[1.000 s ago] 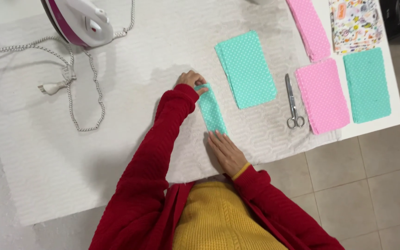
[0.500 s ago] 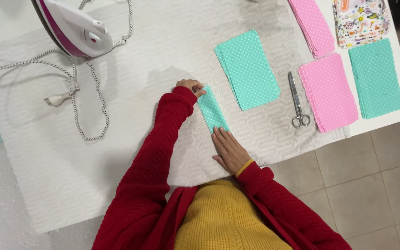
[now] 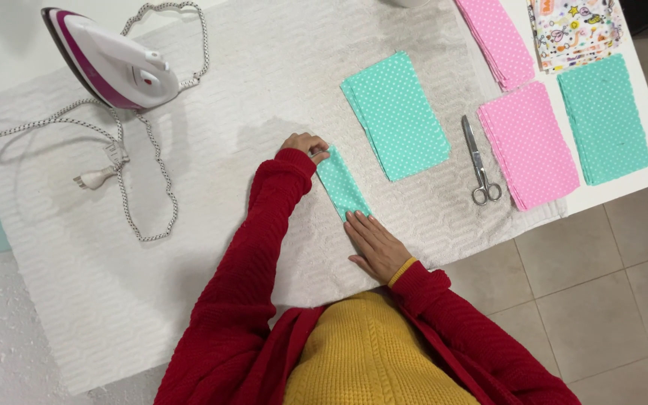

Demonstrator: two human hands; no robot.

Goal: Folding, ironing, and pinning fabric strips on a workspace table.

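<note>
Teal dotted strip (image 3: 343,185) under both hands

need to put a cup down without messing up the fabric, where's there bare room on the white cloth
The widest bare patch is the near left of the white cloth, below the iron's cord and left of the red sleeve. A smaller one lies between the iron and the turquoise stack. The right end is crowded: scissors, pink stack, more fabric piles.

Patterned fabric stack (image 3: 577,30) cut off by top edge. Pink strip stack (image 3: 498,41) also runs off top. Left hand (image 3: 305,144) covers folded strip (image 3: 343,186) end; fingertips hidden.
</note>
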